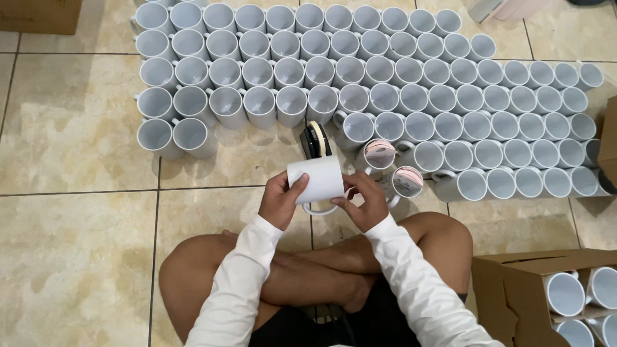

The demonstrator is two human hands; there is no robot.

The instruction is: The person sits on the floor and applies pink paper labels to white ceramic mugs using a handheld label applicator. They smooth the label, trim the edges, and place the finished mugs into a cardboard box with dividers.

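I sit cross-legged on a tiled floor and hold a white mug point(317, 180) sideways in front of me, its handle pointing down towards my lap. My left hand point(281, 200) grips the mug's left end, thumb on its side. My right hand point(365, 203) holds the right end near the rim, fingers curled by the handle. A black tape dispenser point(315, 139) with a pale roll stands on the floor just beyond the mug. Two white mugs with pink paper curled inside point(379, 154) point(406, 182) sit right of my hands.
Several rows of white mugs point(360, 71) cover the floor ahead, from far left to far right. An open cardboard box point(514, 289) with more mugs stands at my right knee. Another box corner point(38, 16) is at the top left. Bare tiles point(77, 193) lie to my left.
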